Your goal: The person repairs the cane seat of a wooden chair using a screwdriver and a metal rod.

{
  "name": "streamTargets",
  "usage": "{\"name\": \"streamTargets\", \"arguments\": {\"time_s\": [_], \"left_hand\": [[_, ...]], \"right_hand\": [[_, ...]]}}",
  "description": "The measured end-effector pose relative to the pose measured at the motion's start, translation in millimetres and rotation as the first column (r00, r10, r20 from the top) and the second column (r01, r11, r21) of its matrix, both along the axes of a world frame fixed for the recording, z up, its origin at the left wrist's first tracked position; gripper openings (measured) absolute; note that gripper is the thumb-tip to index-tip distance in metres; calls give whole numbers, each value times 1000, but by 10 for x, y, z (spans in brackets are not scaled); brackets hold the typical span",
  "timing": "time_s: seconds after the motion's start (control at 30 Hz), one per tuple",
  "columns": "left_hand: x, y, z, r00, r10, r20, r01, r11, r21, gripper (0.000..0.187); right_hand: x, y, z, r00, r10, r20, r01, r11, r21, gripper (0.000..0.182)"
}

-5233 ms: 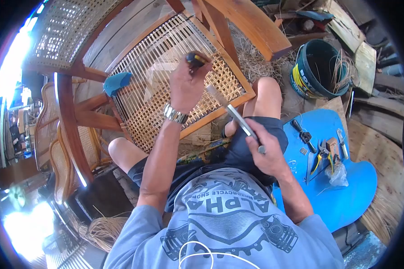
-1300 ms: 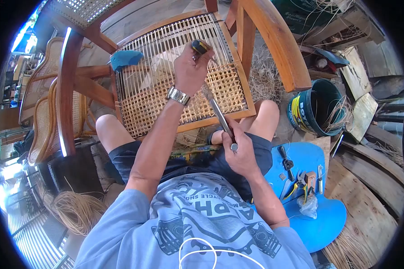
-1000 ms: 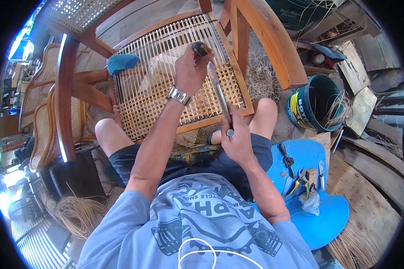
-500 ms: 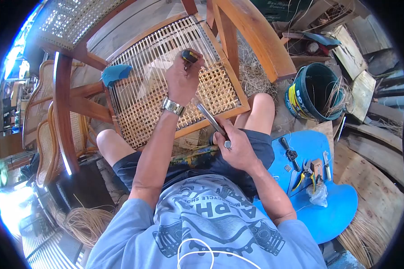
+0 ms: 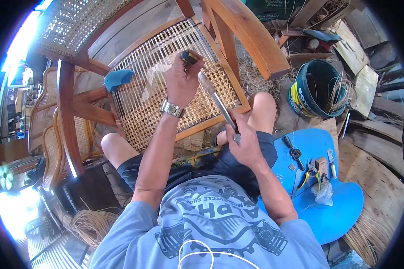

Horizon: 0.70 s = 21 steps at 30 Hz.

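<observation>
My left hand (image 5: 182,80), with a metal watch on its wrist, is closed around a black-and-yellow tool handle (image 5: 189,57) above the chair seat. The tool's working end is hidden beneath my fingers. In my right hand (image 5: 246,147) is a metal rod (image 5: 221,106), slanting up and left, with its far end close beside my left hand. Under both lies the wooden-framed seat (image 5: 184,96): its near part is woven in cane, while parallel strands run across the far part. A blue cloth-like piece (image 5: 118,80) rests at the seat's left edge.
On the right, a blue board (image 5: 278,157) bears pliers (image 5: 308,175), a black-handled tool (image 5: 294,154) and a plastic bag (image 5: 323,193). A dark green bucket (image 5: 316,87) stands beyond it. The chair's wooden arm (image 5: 251,36) rises at upper right; coiled cane (image 5: 92,224) lies lower left.
My right hand and the metal rod have moved slightly, the rod's far end rising toward my left hand. My left hand stays nearly in place. The whole view has shifted a little.
</observation>
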State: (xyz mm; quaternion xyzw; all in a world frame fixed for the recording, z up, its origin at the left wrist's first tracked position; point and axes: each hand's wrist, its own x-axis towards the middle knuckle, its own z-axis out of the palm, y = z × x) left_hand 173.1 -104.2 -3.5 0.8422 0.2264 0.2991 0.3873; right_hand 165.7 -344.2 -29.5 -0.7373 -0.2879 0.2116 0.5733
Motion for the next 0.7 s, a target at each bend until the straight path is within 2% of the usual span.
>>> {"name": "streamTargets", "arguments": {"time_s": [0.07, 0.1, 0.17, 0.2, 0.27, 0.33, 0.37, 0.4, 0.43, 0.47, 0.53, 0.6, 0.63, 0.7], "left_hand": [[-19, -19, 48, 998, -38, 51, 40, 998, -45, 18], [-17, -47, 94, 999, -33, 14, 33, 999, -29, 18], [1, -62, 32, 999, -39, -15, 38, 999, -28, 18], [20, -51, -29, 998, -49, -46, 48, 999, -27, 17], [38, -10, -145, 996, -87, -6, 86, 996, -29, 17], [20, -38, -64, 994, -59, -93, 53, 997, -60, 15], [26, -14, -91, 997, -71, 20, 72, 991, -115, 15], [47, -7, -37, 997, -72, 21, 74, 991, -112, 15], [52, 9, 14, 1000, -11, -20, 9, 997, -79, 15], [42, 19, 65, 997, 54, -64, -57, 997, -43, 16], [75, 49, 55, 993, 76, -86, -77, 997, -16, 17], [132, 112, -36, 983, -26, -181, 29, 999, 13, 19], [149, 82, -32, 991, -50, -123, 50, 999, -1, 20], [128, 64, 36, 987, -48, -155, 48, 999, -2, 19]], "right_hand": [[-57, -103, 6, 997, 61, 46, -66, 993, 98, 45], [-64, -120, 72, 997, 62, 46, -67, 993, 98, 45], [-47, -155, 280, 997, -42, -65, 44, 999, 22, 46], [-39, -146, 313, 997, -44, -65, 46, 999, 21, 46], [10, -99, 344, 986, -162, -32, 164, 983, 79, 45], [90, -144, 313, 994, -113, 13, 112, 993, 44, 43], [111, -153, 315, 993, -97, -62, 101, 992, 75, 42], [136, -150, 315, 988, -73, -137, 89, 990, 109, 42], [164, -143, 335, 988, -69, -138, 85, 990, 111, 42], [187, -136, 374, 990, -100, -99, 111, 987, 119, 42], [217, -108, 334, 989, -134, -63, 141, 981, 130, 41], [262, -53, 120, 940, -193, 281, 158, 977, 142, 40], [296, -55, 34, 939, -201, 281, 166, 976, 144, 40], [347, -78, -42, 987, -4, 161, -6, 998, 58, 40]]}}
